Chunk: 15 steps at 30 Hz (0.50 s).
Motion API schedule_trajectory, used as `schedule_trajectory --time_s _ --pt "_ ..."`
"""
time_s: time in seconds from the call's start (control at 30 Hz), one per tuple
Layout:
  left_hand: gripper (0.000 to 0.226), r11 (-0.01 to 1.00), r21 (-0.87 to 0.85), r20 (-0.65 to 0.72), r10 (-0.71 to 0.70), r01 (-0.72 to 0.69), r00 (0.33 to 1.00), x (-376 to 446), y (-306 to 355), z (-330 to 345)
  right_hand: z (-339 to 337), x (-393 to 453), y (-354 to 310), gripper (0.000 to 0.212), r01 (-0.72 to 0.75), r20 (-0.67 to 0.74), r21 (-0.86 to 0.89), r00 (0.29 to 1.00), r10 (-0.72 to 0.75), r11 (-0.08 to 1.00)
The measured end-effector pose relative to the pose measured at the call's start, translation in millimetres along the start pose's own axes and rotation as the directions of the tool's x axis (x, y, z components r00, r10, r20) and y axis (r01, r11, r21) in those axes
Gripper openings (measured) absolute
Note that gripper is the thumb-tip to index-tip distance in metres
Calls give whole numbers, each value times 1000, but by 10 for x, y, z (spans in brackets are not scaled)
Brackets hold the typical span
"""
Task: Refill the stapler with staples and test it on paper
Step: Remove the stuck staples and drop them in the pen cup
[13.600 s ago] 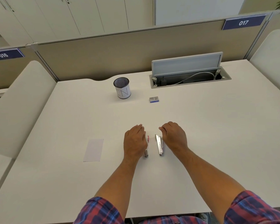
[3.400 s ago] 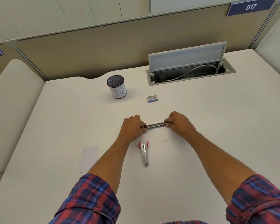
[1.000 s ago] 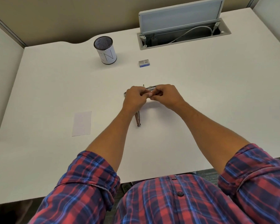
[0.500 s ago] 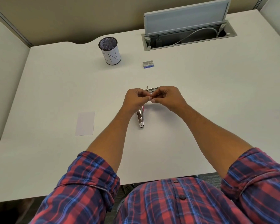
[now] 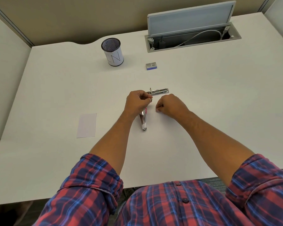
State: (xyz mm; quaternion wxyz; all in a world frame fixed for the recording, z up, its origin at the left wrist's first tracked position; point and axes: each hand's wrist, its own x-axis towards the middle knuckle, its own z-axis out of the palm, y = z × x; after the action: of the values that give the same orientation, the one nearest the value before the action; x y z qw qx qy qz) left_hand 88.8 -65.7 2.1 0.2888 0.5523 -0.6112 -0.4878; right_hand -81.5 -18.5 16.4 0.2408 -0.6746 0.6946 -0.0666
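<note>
Two stapler parts are seen on the white desk: the magazine beyond the hands, the pink-tipped body under the left hand, whose grip pinches a small staple strip. The right hand is curled; whether anything is held cannot be told. Paper lies left.

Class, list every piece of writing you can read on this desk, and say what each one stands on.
"N": hand-drawn on the white label round the pen cup; a fainter stroke to its left is not readable.
Print and a barcode-like patch on the small staple box: too small to read.
The paper slip shows no writing.
</note>
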Motion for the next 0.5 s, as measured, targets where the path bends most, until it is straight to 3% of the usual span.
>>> schedule_trajectory --time_s 0.3,0.5 --pt "8 1000 27 -45 9 -8 999 9 30 -9 -5 10 -214 19 80 36 -390 997 -71 917" --pt "9 1000 25 -73 13 -11 997 4 37 -27 -65 38 -343 22 -26 24 -348 999 36 937"
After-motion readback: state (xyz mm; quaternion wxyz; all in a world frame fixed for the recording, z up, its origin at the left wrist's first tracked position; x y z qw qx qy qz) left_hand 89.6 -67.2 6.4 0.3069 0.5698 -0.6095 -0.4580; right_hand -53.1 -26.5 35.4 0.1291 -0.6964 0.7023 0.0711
